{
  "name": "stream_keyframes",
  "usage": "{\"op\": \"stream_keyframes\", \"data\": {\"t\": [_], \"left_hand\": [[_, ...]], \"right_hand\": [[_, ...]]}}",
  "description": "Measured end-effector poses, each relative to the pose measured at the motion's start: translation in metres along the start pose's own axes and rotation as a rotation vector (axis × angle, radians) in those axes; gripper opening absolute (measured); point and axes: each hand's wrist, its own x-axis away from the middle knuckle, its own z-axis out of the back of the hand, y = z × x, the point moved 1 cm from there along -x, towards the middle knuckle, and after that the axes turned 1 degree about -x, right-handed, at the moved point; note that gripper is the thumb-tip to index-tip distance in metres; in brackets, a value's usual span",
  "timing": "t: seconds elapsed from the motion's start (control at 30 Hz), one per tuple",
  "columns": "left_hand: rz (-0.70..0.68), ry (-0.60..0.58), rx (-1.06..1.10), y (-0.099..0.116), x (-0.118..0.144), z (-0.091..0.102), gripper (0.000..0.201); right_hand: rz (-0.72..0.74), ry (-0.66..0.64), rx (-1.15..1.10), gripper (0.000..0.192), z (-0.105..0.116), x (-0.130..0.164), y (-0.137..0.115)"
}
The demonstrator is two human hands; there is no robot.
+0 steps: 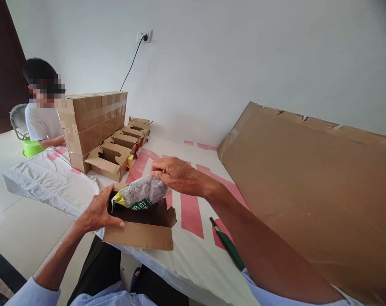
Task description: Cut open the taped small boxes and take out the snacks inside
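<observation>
An open cardboard box (138, 236) stands near the front edge of the cloth-covered table. My left hand (100, 210) grips the left end of this box, thumb over the near rim and fingers behind the far side. Pinched in my right hand (177, 174) is one end of a clear plastic bag (145, 191) with greyish contents and a green and yellow print. The bag slants over the box opening, its left end reaching toward my left hand. What the box holds inside is dark and hard to make out.
Sealed cartons (87, 114) are stacked at the left, with several opened boxes (108, 159) in a row beside them. A large cardboard sheet (307, 182) leans on the right. A green object (228, 244) lies under my right forearm. A person (43, 114) leans on the table's far left.
</observation>
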Motion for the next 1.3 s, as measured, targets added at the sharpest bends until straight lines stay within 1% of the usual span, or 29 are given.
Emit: {"op": "stream_keyframes", "data": {"t": [0.07,0.13,0.2,0.23,0.3,0.33,0.4,0.43,0.5,0.53,0.57,0.63,0.67,0.73,0.8,0.83,0.9,1.0,1.03,1.1,1.17,1.2,1.23,1.27,1.3], "left_hand": [[-0.048,-0.011,0.034,0.02,-0.009,0.013,0.12],[-0.103,-0.072,0.065,0.043,-0.02,0.02,0.106],[-0.115,-0.114,0.099,0.059,-0.032,0.02,0.082],[-0.098,-0.104,0.129,0.063,-0.036,0.018,0.068],[-0.03,-0.048,0.233,0.061,-0.043,0.01,0.048],[0.01,-0.025,0.318,0.056,-0.044,0.005,0.043],[0.097,-0.015,0.55,0.045,-0.045,-0.004,0.043],[0.142,-0.011,0.679,0.039,-0.045,-0.008,0.046],[0.213,0.036,0.912,0.032,-0.046,-0.013,0.051],[0.231,0.079,0.998,0.031,-0.048,-0.013,0.053],[0.237,0.12,1.059,0.03,-0.051,-0.013,0.054],[0.221,0.178,1.124,0.033,-0.057,-0.012,0.055],[0.208,0.184,1.14,0.034,-0.061,-0.011,0.056],[0.19,0.172,1.152,0.037,-0.068,-0.009,0.057],[0.182,0.148,1.146,0.038,-0.072,-0.009,0.057],[0.179,0.13,1.138,0.039,-0.073,-0.009,0.057],[0.165,0.082,1.118,0.038,-0.073,-0.007,0.056],[0.14,0.0,1.061,0.036,-0.072,0.0,0.056],[0.147,-0.038,1.031,0.035,-0.072,0.005,0.055],[0.182,-0.14,0.959,0.036,-0.076,0.019,0.052],[0.216,-0.299,0.864,0.04,-0.082,0.035,0.047],[0.219,-0.389,0.804,0.045,-0.086,0.043,0.043],[0.213,-0.479,0.734,0.05,-0.091,0.05,0.039],[0.202,-0.567,0.654,0.057,-0.096,0.056,0.035],[0.189,-0.646,0.572,0.064,-0.101,0.06,0.03]], "right_hand": [[0.027,-0.009,-0.049,0.026,0.012,-0.004,-0.003],[0.056,-0.004,-0.064,0.027,0.021,-0.009,-0.01],[0.089,0.019,-0.064,0.028,0.028,-0.017,-0.019],[0.101,0.042,-0.071,0.028,0.03,-0.021,-0.021],[0.105,0.117,-0.134,0.027,0.031,-0.027,-0.018],[0.1,0.175,-0.196,0.026,0.03,-0.029,-0.013],[0.089,0.338,-0.365,0.027,0.021,-0.03,0.006],[0.082,0.431,-0.462,0.032,0.014,-0.028,0.018],[0.043,0.587,-0.663,0.05,-0.009,-0.023,0.041],[-0.003,0.618,-0.776,0.06,-0.023,-0.02,0.051],[-0.064,0.591,-0.891,0.069,-0.04,-0.018,0.058],[-0.162,0.434,-1.096,0.077,-0.074,-0.013,0.062],[-0.168,0.362,-1.195,0.078,-0.09,-0.011,0.059],[-0.084,0.241,-1.372,0.069,-0.113,-0.01,0.048],[0.013,0.176,-1.5,0.058,-0.126,-0.011,0.035],[0.04,0.166,-1.538,0.054,-0.129,-0.011,0.03],[0.05,0.16,-1.562,0.049,-0.132,-0.012,0.026],[0.027,0.175,-1.539,0.053,-0.13,-0.014,0.033],[0.003,0.209,-1.523,0.058,-0.127,-0.014,0.039],[-0.069,0.354,-1.455,0.071,-0.115,-0.013,0.054],[-0.138,0.528,-1.317,0.082,-0.092,-0.01,0.071],[-0.155,0.586,-1.219,0.085,-0.077,-0.007,0.077],[-0.154,0.599,-1.11,0.084,-0.061,-0.005,0.081],[-0.138,0.561,-0.995,0.081,-0.044,-0.003,0.083],[-0.11,0.471,-0.885,0.075,-0.029,-0.001,0.081]]}}
